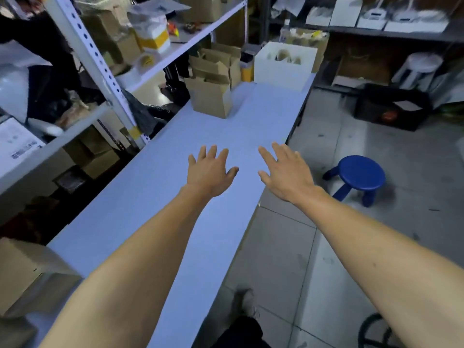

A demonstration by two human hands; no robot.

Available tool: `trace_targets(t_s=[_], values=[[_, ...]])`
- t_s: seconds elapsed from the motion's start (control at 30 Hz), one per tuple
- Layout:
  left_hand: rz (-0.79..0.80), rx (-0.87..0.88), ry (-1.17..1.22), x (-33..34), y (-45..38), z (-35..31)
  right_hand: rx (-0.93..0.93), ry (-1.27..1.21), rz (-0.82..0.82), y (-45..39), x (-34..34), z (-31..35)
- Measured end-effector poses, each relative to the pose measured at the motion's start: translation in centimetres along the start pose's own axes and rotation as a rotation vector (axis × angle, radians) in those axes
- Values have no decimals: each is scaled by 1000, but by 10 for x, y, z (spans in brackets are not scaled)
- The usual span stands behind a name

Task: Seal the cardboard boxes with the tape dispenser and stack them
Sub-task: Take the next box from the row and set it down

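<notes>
The cardboard boxes (213, 82) are sitting in a cluster at the far end of the long white table (140, 197), their flaps standing open, well apart from your hands and straight ahead of them. The table is running away from you on a slant, with a metal shelving rack (100, 59) crowded with packages standing along its left side. Just right of the cluster, a white open-topped box (285, 65) is resting at the table's far corner. One more brown box (27, 275) is lying at the near left edge of the table, beside your left forearm. A blue stool (359, 178) is standing on the tiled floor to the right. Your left hand (209, 173) and right hand (286, 173) are reaching forward over the middle of the table, palms down, fingers spread, holding nothing. No tape dispenser is showing clearly.
</notes>
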State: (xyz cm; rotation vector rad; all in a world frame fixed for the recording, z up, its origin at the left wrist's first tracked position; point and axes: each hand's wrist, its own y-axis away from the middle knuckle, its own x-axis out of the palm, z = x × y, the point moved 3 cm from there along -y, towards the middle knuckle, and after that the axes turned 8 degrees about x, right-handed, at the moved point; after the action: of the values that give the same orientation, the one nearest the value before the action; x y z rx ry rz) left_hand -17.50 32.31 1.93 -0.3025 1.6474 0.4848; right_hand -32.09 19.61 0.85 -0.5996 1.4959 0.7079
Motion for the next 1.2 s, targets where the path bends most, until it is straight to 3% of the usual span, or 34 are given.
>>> trace_targets(t_s=[0.3,0.7,1.2], values=[[51,-78,6,-16,-159,13,-45,-55,56,-156,-6,-47],[57,-356,65,-26,-346,18,-312,-16,87,-391,-11,-102],[-12,-638,212,-19,-476,96,-606,-17,104,-592,-6,-35]])
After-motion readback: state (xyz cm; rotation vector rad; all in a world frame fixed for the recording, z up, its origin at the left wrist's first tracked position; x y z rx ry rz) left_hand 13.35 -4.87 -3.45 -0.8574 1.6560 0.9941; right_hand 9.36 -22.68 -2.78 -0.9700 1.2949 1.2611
